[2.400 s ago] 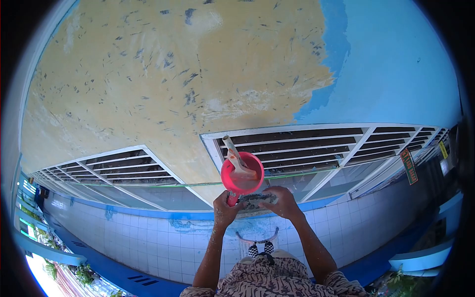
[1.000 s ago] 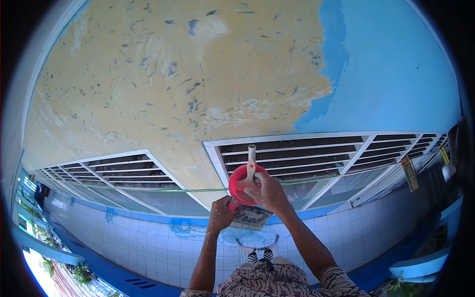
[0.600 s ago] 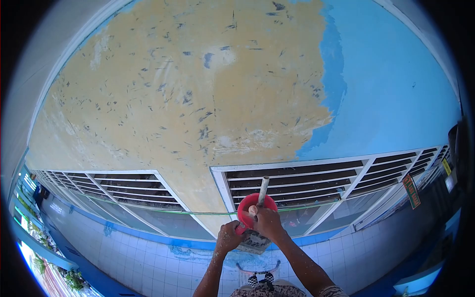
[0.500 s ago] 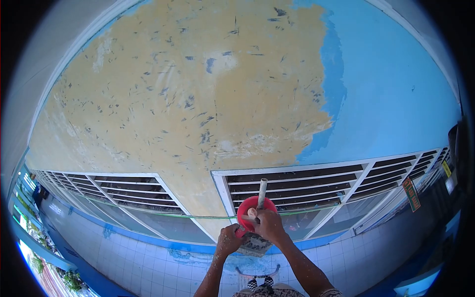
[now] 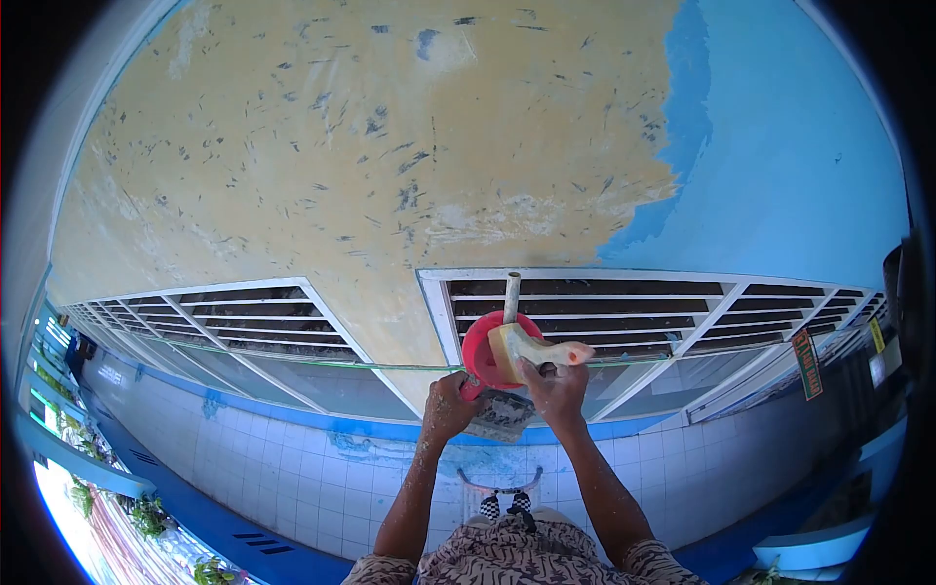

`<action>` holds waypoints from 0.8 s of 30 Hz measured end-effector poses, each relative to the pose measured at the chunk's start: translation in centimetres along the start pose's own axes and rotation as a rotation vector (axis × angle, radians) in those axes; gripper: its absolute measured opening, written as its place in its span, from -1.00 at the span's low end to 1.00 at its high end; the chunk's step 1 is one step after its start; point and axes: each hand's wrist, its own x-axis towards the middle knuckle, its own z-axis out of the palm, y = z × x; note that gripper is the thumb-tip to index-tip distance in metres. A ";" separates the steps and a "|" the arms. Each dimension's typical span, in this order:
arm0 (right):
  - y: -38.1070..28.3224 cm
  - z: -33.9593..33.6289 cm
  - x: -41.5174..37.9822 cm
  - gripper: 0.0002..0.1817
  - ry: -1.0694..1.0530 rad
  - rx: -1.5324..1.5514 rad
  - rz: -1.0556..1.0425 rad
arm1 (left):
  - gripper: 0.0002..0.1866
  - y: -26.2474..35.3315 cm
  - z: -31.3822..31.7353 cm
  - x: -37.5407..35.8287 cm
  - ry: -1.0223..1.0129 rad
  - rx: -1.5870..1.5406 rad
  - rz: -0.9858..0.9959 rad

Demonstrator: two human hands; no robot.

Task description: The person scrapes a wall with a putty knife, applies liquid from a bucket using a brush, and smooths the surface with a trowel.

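Observation:
My left hand (image 5: pixel 448 407) is closed on the handle of a red dipper (image 5: pixel 478 351), whose round bowl faces up. My right hand (image 5: pixel 558 390) grips a pale wide brush (image 5: pixel 531 349) by its handle, with the brush's broad end over the dipper's bowl. A pale pipe or stick (image 5: pixel 512 296) sticks up behind the dipper. Below the two hands lies a grey, stained flat surface (image 5: pixel 501 413). The dipper's contents cannot be made out.
Ahead rises a wall with a patchy tan area (image 5: pixel 322 175) and a blue area (image 5: pixel 780 156). Louvred windows (image 5: pixel 585 304) run beneath it. A chair (image 5: pixel 500 484) stands by my checkered shoes on the tiled floor (image 5: pixel 283 468). A sign (image 5: pixel 807 365) hangs at right.
The view has tilted down. My right hand has turned and shifted right, so the brush now lies sideways over the dipper with its handle pointing right. My left hand still holds the dipper.

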 end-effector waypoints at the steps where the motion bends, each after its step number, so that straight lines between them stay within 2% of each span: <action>1: 0.4 0.5 0.1 -0.66 0.003 0.003 -0.005 | -0.61 0.2 0.0 0.1 0.016 -0.001 0.037; 3: 1.7 1.6 -0.2 -0.67 0.179 0.112 -0.043 | -0.60 0.4 0.0 0.3 0.035 -0.005 0.070; 6: 2.2 2.3 -0.6 -0.65 0.239 0.229 -0.001 | -0.60 0.4 -0.3 0.4 0.002 0.006 0.052; 7: 1.7 2.3 -0.3 -0.65 0.244 0.231 -0.010 | -0.60 0.4 -0.4 0.5 0.019 0.023 0.067; 9: 0.6 1.6 -0.5 -0.66 0.179 0.280 0.203 | -0.61 0.6 -0.3 0.3 0.031 0.033 0.078; 10: 0.6 1.0 -0.5 -0.72 0.122 0.193 0.253 | -0.61 0.6 -0.4 0.2 0.016 0.017 0.058; 11: 0.7 0.8 -0.5 -0.72 0.131 0.195 0.249 | -0.62 0.7 -0.8 0.5 0.005 0.004 0.045; 13: 1.2 0.6 -0.3 -0.81 0.162 0.213 0.435 | -0.62 0.4 -0.9 0.8 0.020 0.015 0.050; 17: 1.4 -0.8 0.9 -0.82 0.165 0.195 0.455 | -0.57 -1.2 -0.7 0.8 0.049 0.041 0.026; 19: 1.2 -1.5 1.8 -0.77 0.336 0.699 0.879 | -0.56 -1.0 -1.4 0.6 0.072 0.063 0.033; 20: 2.0 -2.0 2.4 -0.77 0.335 0.708 0.859 | -0.55 -1.3 -1.6 0.6 0.057 0.054 0.032; 22: 3.6 -2.8 3.6 -0.66 0.302 1.358 1.081 | -0.54 -1.3 -2.0 0.7 0.047 0.045 0.041; 24: 0.2 -4.0 6.5 -0.63 0.302 1.434 0.993 | -0.53 -1.1 -2.5 0.5 0.014 0.078 0.002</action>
